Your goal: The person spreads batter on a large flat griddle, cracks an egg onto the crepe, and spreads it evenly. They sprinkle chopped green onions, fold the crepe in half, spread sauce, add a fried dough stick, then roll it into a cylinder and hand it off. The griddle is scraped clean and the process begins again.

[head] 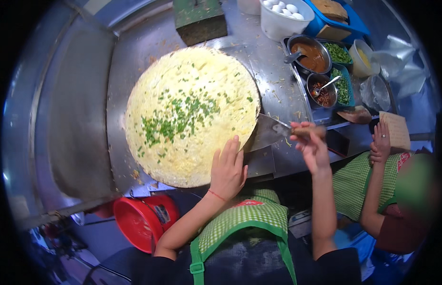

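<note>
A large round flatbread (192, 153), pale yellow with chopped green onion (178, 117) scattered mostly over its middle and left, lies on the metal worktop. My left hand (228, 167) rests flat on its near right edge, fingers stretched and holding nothing. To the right, my right hand (312, 144) grips the brown handle of a wide metal spatula (272, 132), slightly blurred. The blade reaches the right edge of the flatbread; whether its tip is beneath the bread is hidden.
At the right back stand a bowl of brown sauce (310, 57), a bowl of chili flakes (322, 96), tubs of chopped greens (336, 52) and a tub of eggs (283, 21). A dark green block (199, 23) sits behind. A red bucket (135, 221) hangs low left. A co-worker's hands (380, 142) are far right.
</note>
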Demonstrator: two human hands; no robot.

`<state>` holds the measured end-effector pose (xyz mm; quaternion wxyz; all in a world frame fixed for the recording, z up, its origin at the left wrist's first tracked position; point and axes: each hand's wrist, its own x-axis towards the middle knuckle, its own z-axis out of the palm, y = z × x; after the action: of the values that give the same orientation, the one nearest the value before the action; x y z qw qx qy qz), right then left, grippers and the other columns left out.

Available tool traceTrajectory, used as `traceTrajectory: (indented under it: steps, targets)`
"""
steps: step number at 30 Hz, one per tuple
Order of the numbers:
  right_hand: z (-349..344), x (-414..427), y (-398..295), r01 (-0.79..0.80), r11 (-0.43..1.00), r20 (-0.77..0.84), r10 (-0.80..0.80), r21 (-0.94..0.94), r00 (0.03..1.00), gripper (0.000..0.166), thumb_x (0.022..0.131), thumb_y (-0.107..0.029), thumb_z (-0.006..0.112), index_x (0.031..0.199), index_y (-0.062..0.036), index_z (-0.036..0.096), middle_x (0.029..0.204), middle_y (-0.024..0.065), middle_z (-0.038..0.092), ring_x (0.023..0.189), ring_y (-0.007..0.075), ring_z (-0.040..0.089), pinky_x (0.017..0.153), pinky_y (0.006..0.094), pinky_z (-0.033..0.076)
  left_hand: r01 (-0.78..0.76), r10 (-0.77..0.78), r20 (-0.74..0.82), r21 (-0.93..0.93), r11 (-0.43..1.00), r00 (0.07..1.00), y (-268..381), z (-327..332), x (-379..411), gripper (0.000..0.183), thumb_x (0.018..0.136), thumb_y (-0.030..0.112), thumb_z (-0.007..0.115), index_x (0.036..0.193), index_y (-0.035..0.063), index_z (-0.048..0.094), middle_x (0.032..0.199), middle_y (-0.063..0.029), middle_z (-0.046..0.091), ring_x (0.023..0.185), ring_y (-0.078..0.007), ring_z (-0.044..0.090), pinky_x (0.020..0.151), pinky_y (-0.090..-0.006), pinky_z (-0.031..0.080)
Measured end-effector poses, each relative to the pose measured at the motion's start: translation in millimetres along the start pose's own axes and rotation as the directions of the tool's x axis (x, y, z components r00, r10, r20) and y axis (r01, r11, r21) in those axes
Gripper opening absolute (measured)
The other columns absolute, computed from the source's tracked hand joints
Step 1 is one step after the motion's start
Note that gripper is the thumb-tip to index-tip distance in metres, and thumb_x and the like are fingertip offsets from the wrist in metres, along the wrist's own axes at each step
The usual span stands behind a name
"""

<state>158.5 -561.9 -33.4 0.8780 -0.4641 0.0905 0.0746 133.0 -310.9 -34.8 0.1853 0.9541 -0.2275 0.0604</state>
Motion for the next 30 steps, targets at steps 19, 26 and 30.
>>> traceTrajectory:
  steps: [19, 26, 30]
  targets:
    - [69, 33, 64, -0.023, 0.944, 0.127, 0.069, -0.33, 0.989, 0.006, 0.068, -0.007, 0.066, 0.067, -0.005, 0.06, 0.059, 0.0043, 0.06, 0.057, 0.0104, 0.059, 0.056, 0.0229, 0.047, 0.123, -0.163, -0.039, -0.487, 0.864, 0.986, -58, -38, 45, 0.029, 0.072, -0.009, 0.053, 0.095, 0.0055, 0.063, 0.088, -0.0079, 0.055, 0.067, -0.0127, 0.052, 0.048, -0.0204, 0.038]
    - [31, 82, -32, 0.031, 0.914, -0.115, -0.085, -0.405, 0.99, 0.006, 0.072, -0.009, 0.062, 0.075, -0.004, 0.062, 0.073, 0.0072, 0.062, 0.06, 0.0115, 0.057, 0.059, 0.0234, 0.049, 0.113, -0.155, -0.034, -0.534, 0.838, 0.987, -88, -61, 52, 0.029, 0.072, -0.009, 0.053, 0.095, 0.0058, 0.063, 0.089, -0.0073, 0.055, 0.071, -0.0125, 0.053, 0.051, -0.0205, 0.04]
    - [72, 75, 46, 0.046, 0.884, 0.008, -0.048, -0.464, 0.999, 0.008, 0.067, -0.01, 0.067, 0.07, -0.007, 0.06, 0.07, 0.003, 0.061, 0.06, 0.0118, 0.056, 0.058, 0.0253, 0.046, 0.109, -0.157, -0.037, -0.57, 0.814, 0.987, -99, -67, 59, 0.029, 0.072, -0.01, 0.053, 0.093, 0.0059, 0.064, 0.089, -0.0055, 0.055, 0.075, -0.0101, 0.051, 0.052, -0.0192, 0.038]
